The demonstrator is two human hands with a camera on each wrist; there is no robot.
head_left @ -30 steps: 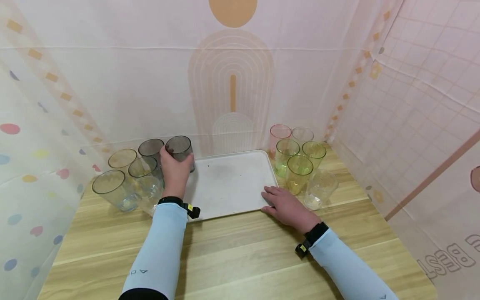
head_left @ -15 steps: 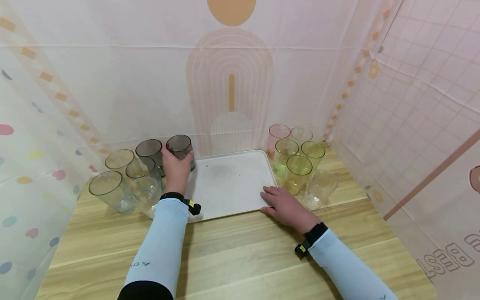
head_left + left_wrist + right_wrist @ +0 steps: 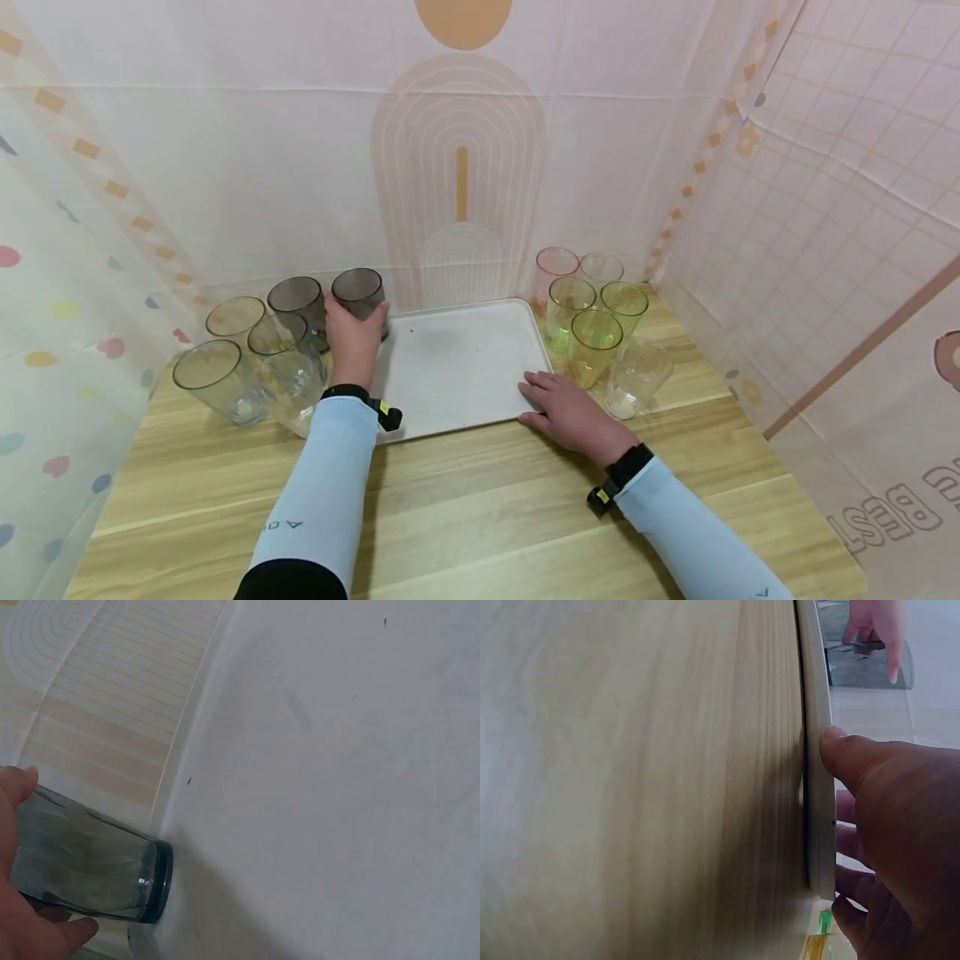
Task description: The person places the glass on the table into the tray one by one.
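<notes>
1. Leftmost, a cluster of clear and grey glasses (image 3: 247,358) stands crowded just beside the left hand (image 3: 351,340); a knock from the wrist could tip one.
2. Left hand's fingers curl round the smoky grey glass (image 3: 361,298) at the far left corner of the white tray (image 3: 457,367); its base seems to sit at the raised rim, so it might tilt or slip.
3. Right hand (image 3: 572,412) lies flat, fingers straight, on the tray's near right corner; pressure could shift the tray toward the green glasses (image 3: 592,337).
4. Wrist views cut off most of each hand; the grey glass's footing is hard to judge.
</notes>
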